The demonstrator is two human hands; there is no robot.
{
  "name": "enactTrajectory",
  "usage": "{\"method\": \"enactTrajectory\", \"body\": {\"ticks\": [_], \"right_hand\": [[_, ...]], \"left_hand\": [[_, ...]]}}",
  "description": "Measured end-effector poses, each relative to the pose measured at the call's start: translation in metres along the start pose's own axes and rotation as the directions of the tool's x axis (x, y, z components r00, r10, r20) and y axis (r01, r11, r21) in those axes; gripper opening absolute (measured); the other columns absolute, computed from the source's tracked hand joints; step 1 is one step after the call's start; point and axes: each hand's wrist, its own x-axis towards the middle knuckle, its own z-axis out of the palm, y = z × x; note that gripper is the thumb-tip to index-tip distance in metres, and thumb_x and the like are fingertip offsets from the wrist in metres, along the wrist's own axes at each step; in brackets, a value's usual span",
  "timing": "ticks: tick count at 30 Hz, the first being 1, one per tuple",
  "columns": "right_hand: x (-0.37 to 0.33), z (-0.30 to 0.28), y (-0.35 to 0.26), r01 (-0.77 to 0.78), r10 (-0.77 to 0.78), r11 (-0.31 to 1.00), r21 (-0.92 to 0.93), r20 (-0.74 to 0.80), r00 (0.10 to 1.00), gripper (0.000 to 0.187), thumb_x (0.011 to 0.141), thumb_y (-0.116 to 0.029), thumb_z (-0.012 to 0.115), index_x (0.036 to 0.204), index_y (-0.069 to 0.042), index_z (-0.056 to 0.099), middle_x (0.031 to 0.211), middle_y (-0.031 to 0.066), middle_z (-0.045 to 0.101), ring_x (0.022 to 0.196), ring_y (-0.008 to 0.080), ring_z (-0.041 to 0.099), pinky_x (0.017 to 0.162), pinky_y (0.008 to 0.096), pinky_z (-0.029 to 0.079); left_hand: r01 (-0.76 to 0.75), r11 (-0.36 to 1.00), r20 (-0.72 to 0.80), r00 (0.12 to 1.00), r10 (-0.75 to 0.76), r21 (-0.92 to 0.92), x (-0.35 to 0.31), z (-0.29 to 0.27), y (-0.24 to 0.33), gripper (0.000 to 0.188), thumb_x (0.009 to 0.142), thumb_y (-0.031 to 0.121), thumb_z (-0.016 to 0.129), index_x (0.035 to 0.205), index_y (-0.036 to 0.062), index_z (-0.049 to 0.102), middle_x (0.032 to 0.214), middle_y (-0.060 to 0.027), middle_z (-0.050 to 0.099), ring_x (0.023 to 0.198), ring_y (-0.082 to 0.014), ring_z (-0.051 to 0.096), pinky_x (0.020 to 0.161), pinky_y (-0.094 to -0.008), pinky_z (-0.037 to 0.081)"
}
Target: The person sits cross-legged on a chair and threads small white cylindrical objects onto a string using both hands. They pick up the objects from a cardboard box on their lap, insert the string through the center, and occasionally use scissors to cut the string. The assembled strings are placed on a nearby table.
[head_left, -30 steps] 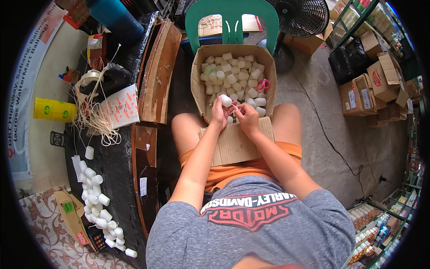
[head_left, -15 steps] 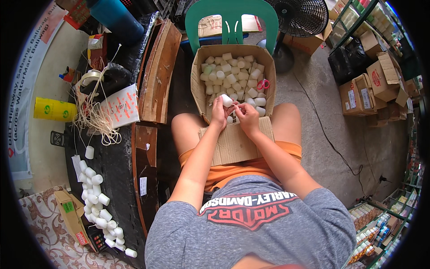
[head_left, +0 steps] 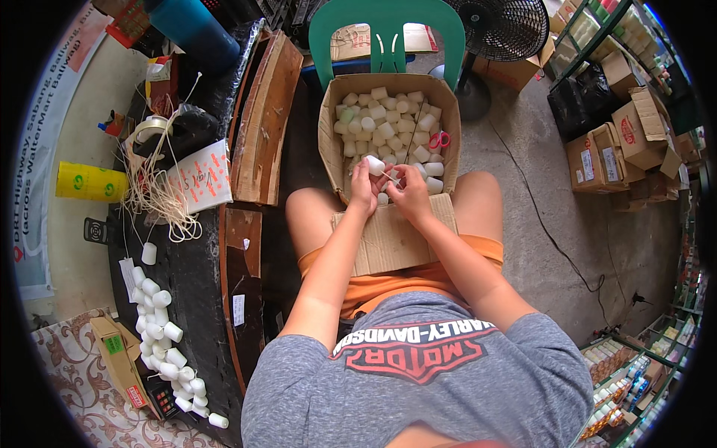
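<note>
My left hand (head_left: 364, 190) is closed around a short white candle (head_left: 375, 165) above the near edge of an open cardboard box (head_left: 326, 134). A thin pale wick (head_left: 390, 176) runs from the candle to my right hand (head_left: 410, 193), whose fingertips pinch it. Many similar white cylinders (head_left: 385, 131) fill the box, one of them greenish. Pink-handled scissors (head_left: 440, 140) lie on them at the right side. A long, thin dark rod or wire (head_left: 413, 134) slants across the pile. The box's near flap (head_left: 396, 243) rests over my lap.
A green plastic chair (head_left: 321, 45) stands behind the box, with a black fan (head_left: 500, 30) beside it. On the black bench at left lie a bundle of cord (head_left: 160, 198), several white candles (head_left: 160, 321) and a blue tumbler (head_left: 196, 36). Cartons (head_left: 597, 160) stand at right; a cable (head_left: 549, 224) crosses the floor.
My right hand has shifted slightly toward me and its fingers have changed position. More of the wick now shows between my hands. The left hand still holds the candle.
</note>
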Motion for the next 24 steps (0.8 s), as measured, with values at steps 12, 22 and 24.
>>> {"method": "enactTrajectory", "body": {"ticks": [12,22,24], "right_hand": [[-0.004,-0.003,0.005,-0.009,0.010,0.998,0.066,-0.012,1.000,0.007,0.077,-0.005,0.065,0.080,0.001,0.060,0.074,0.0097,0.055,0.061,0.0175,0.055,0.057,0.0268,0.045],[-0.002,-0.001,0.005,0.006,-0.003,0.998,0.068,-0.041,0.999,0.008,0.077,-0.006,0.065,0.081,0.000,0.061,0.075,0.0085,0.057,0.061,0.0137,0.055,0.056,0.0247,0.044],[-0.002,-0.003,-0.001,-0.040,0.041,0.998,0.048,-0.030,0.999,0.009,0.077,-0.006,0.065,0.082,0.000,0.062,0.076,0.0087,0.058,0.062,0.0138,0.056,0.057,0.0248,0.045]], "left_hand": [[-0.051,0.998,-0.063,0.997,0.054,0.043,-0.003,0.005,0.002,0.032,0.095,0.032,0.040,0.110,0.0045,0.037,0.105,-0.0153,0.055,0.097,-0.0277,0.059,0.078,-0.0321,0.053],[-0.012,0.974,0.075,0.997,-0.005,0.227,-0.006,0.010,-0.003,0.029,0.091,0.031,0.050,0.107,0.0094,0.040,0.101,-0.0107,0.057,0.086,-0.0187,0.061,0.073,-0.0283,0.053],[0.000,0.983,0.063,0.998,-0.011,0.186,-0.002,0.002,-0.002,0.028,0.091,0.030,0.050,0.106,0.0090,0.040,0.101,-0.0106,0.057,0.087,-0.0191,0.061,0.074,-0.0288,0.053]]}}
